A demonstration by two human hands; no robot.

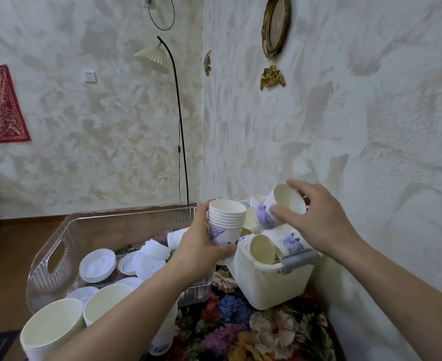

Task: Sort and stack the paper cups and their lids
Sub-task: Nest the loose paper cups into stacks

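Holding: left hand (199, 246) curled round nested white paper cups (226, 222); right hand (316, 220) pinching single blue-patterned cup (279, 207) above cup-filled white plastic bin (269, 280); flat white lids (97, 265) in clear plastic tray (56, 256).

**Around my corner**

A black floor lamp (179, 121) with a pleated cream shade stands in the corner before me. A red patterned cloth (0, 105) hangs on the left wall; an oval gilt frame (276, 26) and a gold bow ornament (272, 77) hang on the right. A floral tablecloth (240, 319) lies below.
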